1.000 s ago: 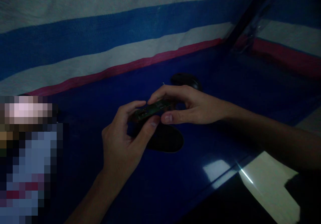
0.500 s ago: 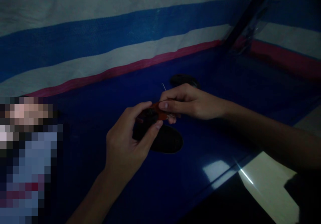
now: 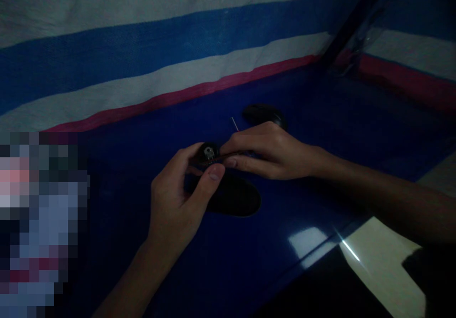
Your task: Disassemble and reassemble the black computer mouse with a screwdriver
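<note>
My left hand is closed by thumb and fingers on the left end of a small brown circuit board, seen nearly edge-on. At that end a round black part carries a silver metal piece with pins. My right hand pinches the board's other end between thumb and fingers. Below the hands lies a flat black oval shell, partly covered by my left hand. A curved black shell like a computer mouse's top sits behind my right hand. A thin metal shaft juts up past my right knuckles; its lower end is hidden.
The tabletop is glossy dark blue. Along its back hangs a white, blue and red striped sheet. A dark post stands at the back right. A pixelated area at left covers a person. Light is dim.
The circuit board has tipped from showing its flat orange-brown face to nearly edge-on, bringing the black round part and metal piece into view. Both hands keep their grip and have shifted only slightly.
</note>
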### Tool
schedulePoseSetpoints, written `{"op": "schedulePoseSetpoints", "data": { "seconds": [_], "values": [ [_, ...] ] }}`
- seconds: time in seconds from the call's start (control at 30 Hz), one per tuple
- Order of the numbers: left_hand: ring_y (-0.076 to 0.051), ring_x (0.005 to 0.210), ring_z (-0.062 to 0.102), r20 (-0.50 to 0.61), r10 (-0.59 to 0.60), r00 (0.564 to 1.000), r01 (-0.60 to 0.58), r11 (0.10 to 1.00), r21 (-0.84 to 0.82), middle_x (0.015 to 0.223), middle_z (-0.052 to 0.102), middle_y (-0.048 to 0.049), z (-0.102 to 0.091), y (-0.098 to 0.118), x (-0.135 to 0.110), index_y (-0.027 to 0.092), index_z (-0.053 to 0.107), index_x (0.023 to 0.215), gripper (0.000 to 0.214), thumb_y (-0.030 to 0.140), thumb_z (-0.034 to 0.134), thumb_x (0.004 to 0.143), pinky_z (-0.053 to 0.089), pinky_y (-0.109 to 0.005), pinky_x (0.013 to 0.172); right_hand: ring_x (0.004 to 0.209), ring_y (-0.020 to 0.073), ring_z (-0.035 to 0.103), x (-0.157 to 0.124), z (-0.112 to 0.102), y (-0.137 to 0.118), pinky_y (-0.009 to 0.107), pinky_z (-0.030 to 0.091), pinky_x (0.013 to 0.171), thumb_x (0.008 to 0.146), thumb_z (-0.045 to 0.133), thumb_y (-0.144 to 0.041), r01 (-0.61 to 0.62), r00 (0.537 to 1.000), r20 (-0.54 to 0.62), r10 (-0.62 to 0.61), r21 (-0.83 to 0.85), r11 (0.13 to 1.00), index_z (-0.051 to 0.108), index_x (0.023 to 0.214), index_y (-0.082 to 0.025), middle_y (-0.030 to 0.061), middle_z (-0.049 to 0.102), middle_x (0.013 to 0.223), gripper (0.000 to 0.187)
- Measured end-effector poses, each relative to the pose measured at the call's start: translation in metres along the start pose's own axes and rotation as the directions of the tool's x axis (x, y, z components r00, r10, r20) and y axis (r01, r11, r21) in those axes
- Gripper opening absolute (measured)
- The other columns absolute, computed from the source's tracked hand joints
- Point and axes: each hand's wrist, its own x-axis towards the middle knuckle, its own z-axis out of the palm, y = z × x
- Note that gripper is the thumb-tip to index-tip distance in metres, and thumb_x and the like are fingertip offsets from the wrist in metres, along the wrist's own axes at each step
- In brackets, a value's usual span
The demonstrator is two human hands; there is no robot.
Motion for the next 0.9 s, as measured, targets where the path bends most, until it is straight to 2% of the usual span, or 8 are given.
{"op": "schedulePoseSetpoints", "data": {
  "seconds": [0.1,0.2,0.4,0.47,0.57,0.67,0.8,0.9],
  "values": [
    [-0.017,0.097,0.065,-0.053,0.054,0.997,-0.053,0.999,0.010,0.111,0.067,-0.0005,0.004,-0.004,-0.002,0.027,0.056,0.124,0.043,0.029,0.067,0.083,0.055,-0.027,0.078,0.061,0.0047,0.056,0.004,-0.002,-0.004,0.015,0.040,0.056,0.095,0.051,-0.029,-0.203,0.978,0.013,0.208,0.297,0.933,0.062,0.086,-0.009,-0.0007,0.062,0.070,0.024],
    [-0.016,0.096,0.065,-0.065,0.111,0.992,-0.111,0.994,0.013,0.110,0.066,0.0005,0.006,-0.007,-0.004,0.031,0.052,0.128,0.052,0.021,0.070,0.080,0.055,-0.028,0.079,0.053,0.0039,0.053,0.009,-0.004,-0.006,0.015,0.040,0.049,0.093,0.052,-0.032,-0.369,0.925,0.153,0.349,0.585,0.722,0.057,0.075,-0.010,-0.0022,0.058,0.061,0.029],
    [-0.014,0.092,0.065,-0.015,0.163,0.987,-0.161,0.985,0.068,0.108,0.066,0.0003,0.002,-0.005,-0.005,0.028,0.055,0.123,0.046,0.024,0.070,0.080,0.054,-0.027,0.080,0.043,0.0040,0.047,0.011,-0.003,-0.004,0.016,0.038,0.043,0.093,0.050,-0.039,-0.503,0.856,0.345,0.385,0.727,0.468,0.054,0.073,-0.012,-0.0052,0.051,0.051,0.034],
    [-0.014,0.086,0.066,0.001,0.135,0.991,-0.134,0.987,0.086,0.101,0.069,0.0010,0.001,-0.002,-0.004,0.025,0.060,0.116,0.037,0.027,0.070,0.080,0.054,-0.027,0.077,0.045,0.0043,0.048,0.011,-0.004,-0.004,0.016,0.039,0.044,0.094,0.048,-0.043,-0.515,0.851,0.341,0.399,0.686,0.513,0.053,0.072,-0.012,-0.0045,0.051,0.052,0.038],
    [-0.015,0.080,0.067,-0.034,0.038,0.999,-0.035,0.997,0.075,0.091,0.072,0.0025,-0.001,0.002,-0.002,0.025,0.065,0.104,0.024,0.033,0.067,0.082,0.054,-0.026,0.073,0.056,0.0046,0.052,0.009,-0.005,-0.006,0.015,0.041,0.050,0.093,0.050,-0.044,-0.431,0.894,0.136,0.427,0.517,0.739,0.056,0.084,-0.011,-0.0019,0.056,0.067,0.035],
    [-0.014,0.071,0.066,-0.063,-0.061,0.996,0.063,0.997,0.034,0.081,0.072,0.0033,-0.003,0.005,0.001,0.025,0.069,0.092,0.016,0.037,0.061,0.086,0.053,-0.025,0.066,0.068,0.0055,0.056,0.006,-0.007,-0.009,0.015,0.042,0.056,0.089,0.060,-0.038,-0.261,0.959,-0.027,0.281,0.291,0.920,0.056,0.106,-0.010,0.0002,0.061,0.085,0.033],
    [-0.014,0.060,0.062,-0.066,-0.126,0.990,0.126,0.992,-0.006,0.065,0.067,0.0025,-0.004,0.003,0.003,0.023,0.069,0.077,0.030,0.041,0.051,0.091,0.048,-0.024,0.052,0.072,0.0058,0.059,0.004,-0.006,-0.010,0.016,0.043,0.063,0.092,0.056,-0.026,-0.125,0.992,0.006,0.126,0.149,0.981,0.063,0.098,-0.010,0.0005,0.066,0.084,0.018],
    [-0.014,0.066,0.063,-0.073,-0.122,0.990,0.121,0.992,-0.028,0.075,0.068,0.0014,-0.002,0.000,0.001,0.024,0.069,0.091,0.027,0.041,0.048,0.093,0.050,-0.025,0.056,0.061,0.0045,0.056,0.005,-0.003,-0.009,0.015,0.040,0.054,0.093,0.054,-0.024,-0.226,0.972,-0.002,0.235,0.271,0.936,0.063,0.092,-0.009,-0.0005,0.063,0.072,0.018]
  ]
}}
